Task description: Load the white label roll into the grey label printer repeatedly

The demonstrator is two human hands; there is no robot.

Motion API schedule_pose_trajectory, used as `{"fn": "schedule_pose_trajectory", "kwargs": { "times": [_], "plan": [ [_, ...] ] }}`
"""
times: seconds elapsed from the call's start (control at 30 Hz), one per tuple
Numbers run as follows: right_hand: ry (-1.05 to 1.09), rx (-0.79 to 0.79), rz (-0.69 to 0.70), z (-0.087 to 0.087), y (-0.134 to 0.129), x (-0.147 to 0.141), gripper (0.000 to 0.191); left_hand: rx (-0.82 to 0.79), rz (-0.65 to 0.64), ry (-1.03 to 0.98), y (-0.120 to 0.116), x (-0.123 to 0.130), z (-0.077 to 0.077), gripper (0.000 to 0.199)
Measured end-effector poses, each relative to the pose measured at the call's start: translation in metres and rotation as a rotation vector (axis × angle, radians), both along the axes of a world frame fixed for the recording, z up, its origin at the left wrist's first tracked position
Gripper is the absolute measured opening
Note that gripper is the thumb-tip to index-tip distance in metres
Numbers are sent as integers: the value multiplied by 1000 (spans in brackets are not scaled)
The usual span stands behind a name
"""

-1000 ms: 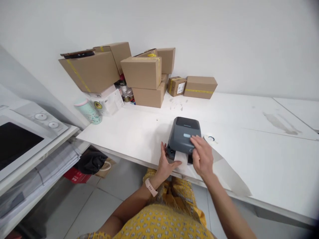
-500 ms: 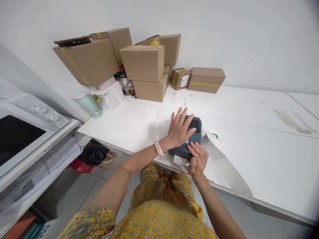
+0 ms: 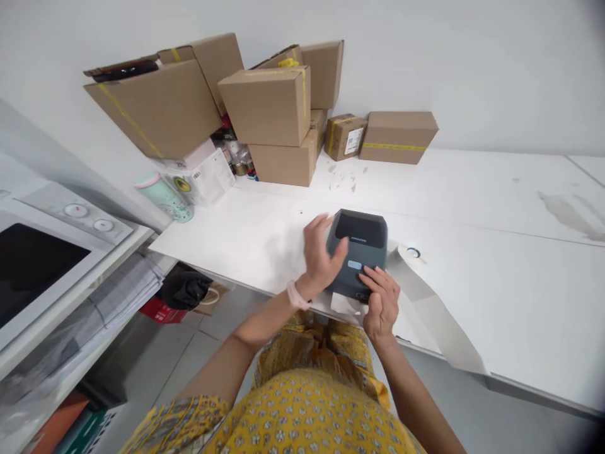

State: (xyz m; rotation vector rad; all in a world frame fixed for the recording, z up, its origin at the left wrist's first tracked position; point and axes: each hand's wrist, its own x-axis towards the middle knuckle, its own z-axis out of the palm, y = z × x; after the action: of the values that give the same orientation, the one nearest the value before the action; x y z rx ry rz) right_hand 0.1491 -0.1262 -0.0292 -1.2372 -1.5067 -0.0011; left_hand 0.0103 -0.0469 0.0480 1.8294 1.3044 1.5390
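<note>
A dark grey-blue label printer (image 3: pixel 366 255) sits near the front edge of the white table. My left hand (image 3: pixel 321 252) is at its left side, fingers stretched along that side and thumb apart over the top. On the front right of the printer's top lie the fingers of my right hand (image 3: pixel 382 299), its thumb bent near the front edge. A short piece of white label paper (image 3: pixel 345 304) sticks out at the printer's front. Right of the printer stands a label roll (image 3: pixel 410 253), from which a long paper strip (image 3: pixel 442 315) runs to the table's front edge.
Cardboard boxes (image 3: pixel 265 104) are stacked at the back left, with two smaller ones, including a long box (image 3: pixel 399 137), by the wall. A mint tumbler (image 3: pixel 165 198) stands beside a white box (image 3: pixel 208 176). A microwave (image 3: pixel 47 252) is on the left shelf.
My left hand has slid left off the printer's top to its left side, uncovering the dark window. My right hand stays at the front right. The camera view has shifted slightly.
</note>
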Motion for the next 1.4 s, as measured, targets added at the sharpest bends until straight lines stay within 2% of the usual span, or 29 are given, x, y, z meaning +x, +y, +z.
{"fn": "schedule_pose_trajectory", "kwargs": {
  "times": [0.07,0.1,0.2,0.23,0.3,0.43,0.53,0.63,0.73,0.83,0.9,0.97,1.03,1.07,1.13,1.23,1.3,1.4],
  "plan": [
    [105,-102,29,13,-8,0,43,-204,159,-210,-36,-15,-20,36],
    [145,-140,38,19,-11,0,44,-370,130,-282,-54,-22,-30,34],
    [181,-176,55,28,-15,0,45,-884,-268,-311,-89,-33,-48,43],
    [175,-167,57,28,-15,0,45,-984,-379,-312,-93,-34,-49,45],
    [162,-141,48,28,-14,0,44,-1057,-481,-347,-92,-31,-45,47],
    [136,-116,39,24,-14,-1,43,-1007,-432,-446,-80,-23,-36,47],
    [90,-104,27,24,-13,1,42,-960,-395,-471,-81,-19,-40,45],
    [-5,-123,-16,30,-9,2,40,-879,-356,-382,-85,-17,-51,45],
    [-188,-146,-72,41,-3,1,38,-768,-312,-235,-87,-19,-61,46],
    [-338,-133,-151,50,4,-3,32,-691,-292,-158,-93,-26,-61,41],
    [-390,-117,-178,53,9,-6,27,-638,-207,-158,-96,-32,-56,34],
    [-410,-118,-164,54,14,-6,22,-542,-56,-196,-96,-37,-50,27],
    [-387,-141,-130,52,17,-5,21,-424,41,-239,-90,-39,-44,29],
    [-356,-164,-109,50,16,-4,21,-379,39,-250,-86,-39,-42,33],
    [-243,-209,-51,44,11,-2,24,-360,-42,-248,-76,-36,-39,43],
    [29,-254,11,32,-3,0,37,-456,-182,-243,-67,-30,-35,54],
    [177,-270,24,28,-10,0,47,-500,-227,-269,-64,-27,-31,57],
    [208,-253,49,34,-6,1,56,-449,-228,-296,-55,-24,-19,59]
  ]
}}
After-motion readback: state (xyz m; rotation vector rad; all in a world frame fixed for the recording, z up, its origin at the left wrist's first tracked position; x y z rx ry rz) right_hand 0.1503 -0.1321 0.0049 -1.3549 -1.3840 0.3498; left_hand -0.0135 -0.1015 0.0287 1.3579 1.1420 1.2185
